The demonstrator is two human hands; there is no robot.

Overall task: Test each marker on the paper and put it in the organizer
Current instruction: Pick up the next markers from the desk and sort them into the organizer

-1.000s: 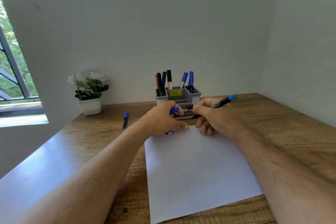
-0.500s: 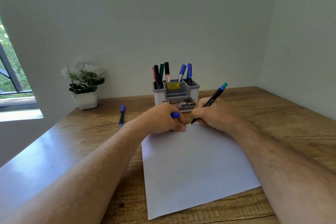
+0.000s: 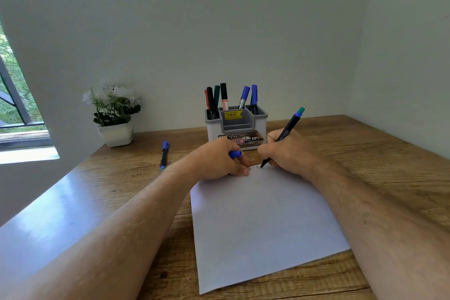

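Observation:
My right hand (image 3: 288,151) grips a black marker (image 3: 287,130) with a teal end, its tip touching the top edge of the white paper (image 3: 263,221), where small marks show. My left hand (image 3: 219,159) rests on the paper's top left corner and holds a blue cap (image 3: 235,154) between its fingers. Just behind both hands stands the grey organizer (image 3: 236,126) with several markers upright in its back compartments. A blue-capped marker (image 3: 164,154) lies on the table to the left.
A wooden table (image 3: 365,148) fills the corner of two white walls. A white pot with white flowers (image 3: 114,114) stands at the back left. A window (image 3: 14,95) is at the far left.
My right hand tilted the marker from nearly flat to upright and lowered its tip to the paper, where marks now appear. My left hand kept the blue cap and stayed on the paper.

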